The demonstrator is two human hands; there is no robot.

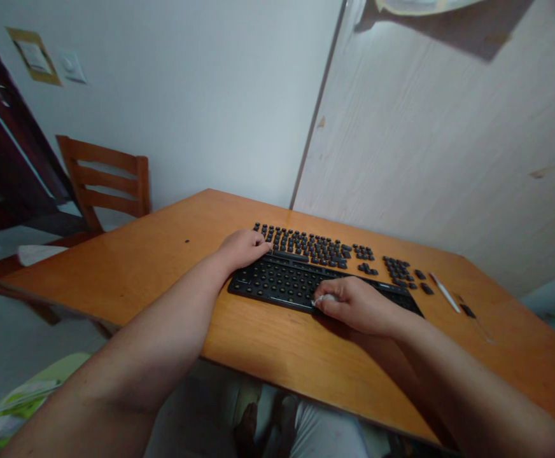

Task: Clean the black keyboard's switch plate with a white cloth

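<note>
- Pale walls [220,95] stand behind a wooden table [268,346], where the keyboard [277,284] lies flat before me, its sockets bare; I place everything else by it.
- My left hand [244,248] rests at the keyboard's far left corner, thumb reaching toward the keys; its fingers are mostly hidden, so I cannot tell whether they grip or just lean. If that hold is loose, a hard rub could swivel the keyboard.
- My right hand [354,302] is over the keyboard's near edge, right of its middle, pinching a crumpled white wad [326,298] between thumb and fingers. Shreds of it could snag on the sockets and stay behind, if it is as soft as it looks.
- Just beyond the keyboard, loose keys [313,245] sit in rows, with one long key [291,256] nearest its far edge. Any push away from me could shove that long key into the others and muddle their order.
- Right of the keyboard lie a white pen [444,292] and a small wire tool [468,310]; a wide swing of my right forearm could knock them.
- Well left of the keyboard is one small dark speck [186,241], too tiny to identify; if it is a part, a sleeve-like sweep of my arm could lose it.
</note>
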